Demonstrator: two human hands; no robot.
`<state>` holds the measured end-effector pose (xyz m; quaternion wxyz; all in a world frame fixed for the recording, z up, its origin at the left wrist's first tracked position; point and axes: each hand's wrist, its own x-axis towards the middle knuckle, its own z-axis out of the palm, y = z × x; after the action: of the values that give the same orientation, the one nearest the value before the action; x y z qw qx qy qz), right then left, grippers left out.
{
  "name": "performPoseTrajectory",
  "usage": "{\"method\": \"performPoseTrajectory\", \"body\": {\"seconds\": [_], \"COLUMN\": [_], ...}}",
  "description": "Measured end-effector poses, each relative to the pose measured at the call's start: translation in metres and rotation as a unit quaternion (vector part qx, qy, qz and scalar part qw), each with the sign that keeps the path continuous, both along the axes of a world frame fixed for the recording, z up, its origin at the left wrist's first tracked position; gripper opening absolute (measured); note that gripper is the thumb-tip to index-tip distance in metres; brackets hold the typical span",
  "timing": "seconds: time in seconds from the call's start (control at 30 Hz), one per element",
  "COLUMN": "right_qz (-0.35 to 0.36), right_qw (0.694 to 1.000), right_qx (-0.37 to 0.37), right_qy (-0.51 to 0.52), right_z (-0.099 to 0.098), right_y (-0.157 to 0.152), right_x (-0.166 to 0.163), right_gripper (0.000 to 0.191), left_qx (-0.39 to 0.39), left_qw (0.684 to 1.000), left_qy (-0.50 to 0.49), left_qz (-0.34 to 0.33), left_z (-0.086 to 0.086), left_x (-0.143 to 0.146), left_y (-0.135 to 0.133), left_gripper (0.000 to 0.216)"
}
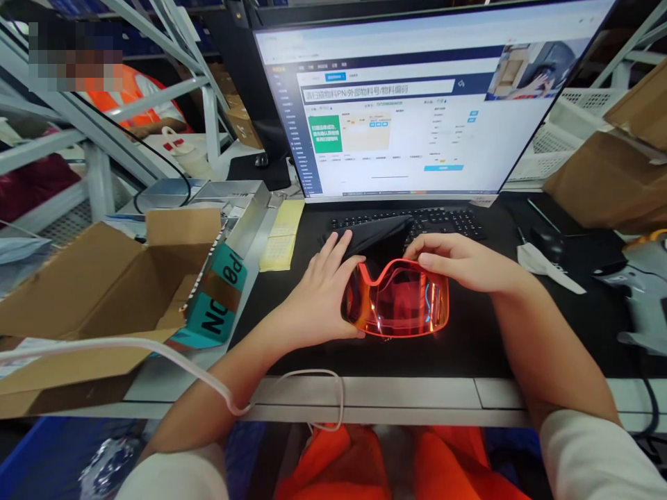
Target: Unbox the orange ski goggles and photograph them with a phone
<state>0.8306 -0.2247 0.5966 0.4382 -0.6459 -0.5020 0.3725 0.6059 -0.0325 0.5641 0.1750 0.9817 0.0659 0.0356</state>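
The orange glasses (396, 300) lie on the black mat (469, 333) in front of the keyboard (448, 221), just below the monitor (417, 104); a black pouch (378, 236) is seen directly behind them, touching or overlapping their upper edge. The glasses are judged light and thin, a one-piece glossy lens that is probably stiff but easily scratched and smudged, and slippery on its faces; the rim and the outer corners are judged the best places to be gripped, the lens faces being left untouched. The left hand (317, 298) is laid against the left end of the glasses, fingers loosely spread and extended toward the pouch, thumb at the lower left corner; a light hold rather than a tight pinch is suggested. The right hand (463, 264) is curved over the upper right rim, fingertips resting on the frame's top edge; whether the thumb is closed beneath cannot be told. An open box (104, 292) stands well apart to the left.
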Motion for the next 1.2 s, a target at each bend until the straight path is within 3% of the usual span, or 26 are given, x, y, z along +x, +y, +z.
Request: {"method": "performPoseTrajectory", "body": {"seconds": [0.2,0.73,1.2], "right_qz": [0.033,0.037,0.038], "right_qw": [0.999,0.996,0.995], "right_qx": [-0.023,-0.015,-0.01], "right_qy": [-0.024,-0.075,-0.091], "right_z": [0.0037,0.0073,0.0062], "right_y": [-0.006,-0.011,-0.0111], "right_x": [0.0029,0.0067,0.0079], "right_gripper": [0.046,0.032,0.032], "left_qx": [0.004,0.003,0.029], "left_qw": [1.0,1.0,0.999], "left_qy": [0.026,0.004,-0.002], "left_qz": [0.009,-0.002,-0.014], "left_z": [0.0004,-0.0045,-0.0056], "left_x": [0.0007,-0.0016,-0.004], "left_y": [-0.0015,-0.0052,-0.0075], "left_gripper": [0.122,0.119,0.118]}}
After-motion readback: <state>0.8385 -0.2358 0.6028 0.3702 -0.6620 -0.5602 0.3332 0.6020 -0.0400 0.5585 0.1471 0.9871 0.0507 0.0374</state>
